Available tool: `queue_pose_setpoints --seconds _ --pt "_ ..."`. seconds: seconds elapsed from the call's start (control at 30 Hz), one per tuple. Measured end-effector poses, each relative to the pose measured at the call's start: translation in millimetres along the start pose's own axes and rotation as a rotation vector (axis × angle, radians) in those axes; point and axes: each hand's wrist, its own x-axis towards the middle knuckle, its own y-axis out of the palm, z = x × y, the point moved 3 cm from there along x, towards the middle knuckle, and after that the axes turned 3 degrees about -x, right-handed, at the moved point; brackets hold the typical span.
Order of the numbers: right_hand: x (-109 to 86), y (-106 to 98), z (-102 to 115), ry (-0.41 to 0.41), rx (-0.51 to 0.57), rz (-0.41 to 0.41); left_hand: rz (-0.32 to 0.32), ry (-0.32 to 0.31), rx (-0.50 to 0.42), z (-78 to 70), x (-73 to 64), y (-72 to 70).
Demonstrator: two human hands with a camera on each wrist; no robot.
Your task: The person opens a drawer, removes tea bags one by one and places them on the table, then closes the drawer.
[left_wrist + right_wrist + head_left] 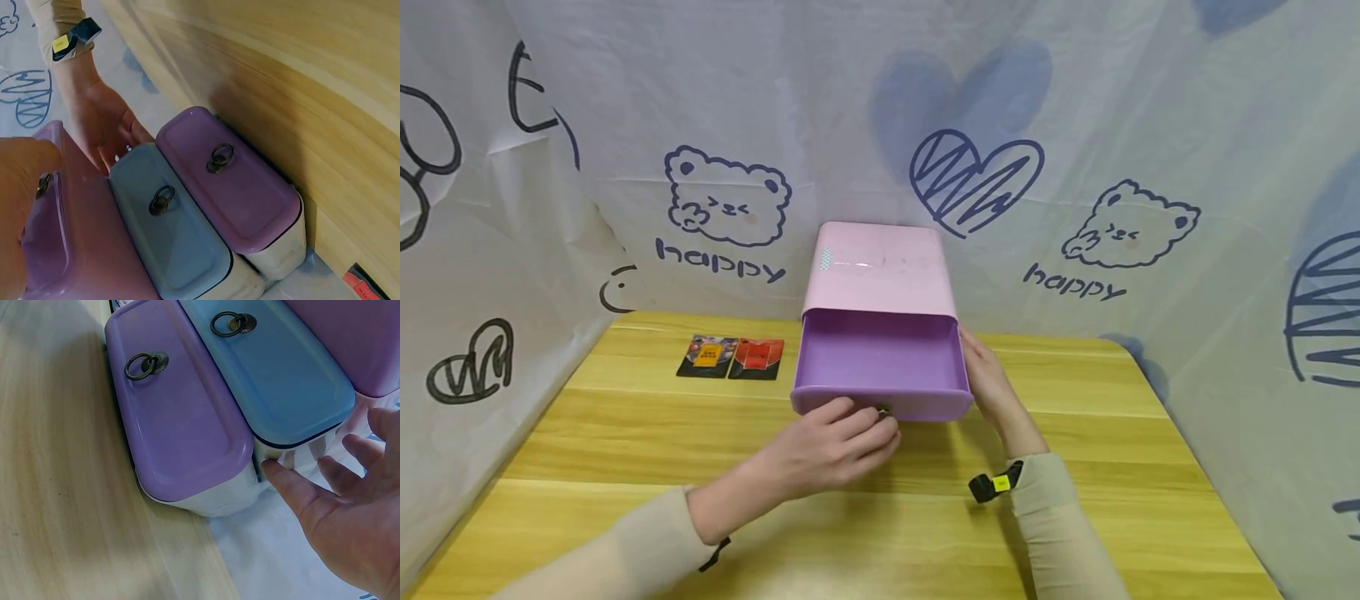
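Note:
A pink-topped drawer cabinet [880, 267] stands at the back of the table, its purple top drawer [932, 407] pulled out and the visible floor bare. My left hand [842, 450] is at the front of that drawer, with curled fingers pinching its small metal ring pull [884, 409]. Against the cabinet's right side rests my right hand [991, 382], fingers extended and spread along the wall in the right wrist view. Below, a blue drawer [281, 381] and a purple bottom drawer [181, 419] are closed, each with a hanging ring pull.
Left of the cabinet, two small flat packets lie side by side on the wooden table [625, 433]: one with a yellow-orange centre [707, 357], one red [757, 357]. A white printed cloth [850, 108] hangs close behind the cabinet and along both sides.

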Motion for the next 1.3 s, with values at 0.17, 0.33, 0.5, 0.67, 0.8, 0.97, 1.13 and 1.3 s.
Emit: queue_pose_setpoints --seconds 0.17,0.33,0.5,0.67,0.8,0.97,1.13,1.3 --pt "0.5 -0.2 -0.2 0.002 0.008 0.002 -0.013 -0.023 0.020 -0.8 2.5 2.0" --pt "0.3 0.6 0.2 -0.005 0.012 0.001 -0.005 -0.054 0.016 -0.2 4.3 1.8" --pt "-0.3 1.3 0.5 -0.017 0.016 0.009 0.011 -0.072 0.010 0.1 5.4 0.6" --pt "0.0 0.9 0.0 -0.026 0.014 0.008 0.018 -0.087 0.005 -0.1 6.3 0.0" --pt "-0.1 0.7 0.2 -0.029 0.005 0.008 0.018 -0.100 -0.006 -0.6 6.8 -0.5" --pt "-1.1 0.5 0.5 -0.024 0.002 0.007 0.010 -0.114 -0.016 -0.6 7.2 -1.8" --pt "-0.7 0.0 -0.5 -0.005 0.001 -0.007 0.003 -0.135 -0.039 1.1 8.6 -4.2" --pt "-0.9 0.1 -0.1 0.000 0.001 -0.008 -0.001 -0.156 -0.071 4.5 9.6 -6.6"
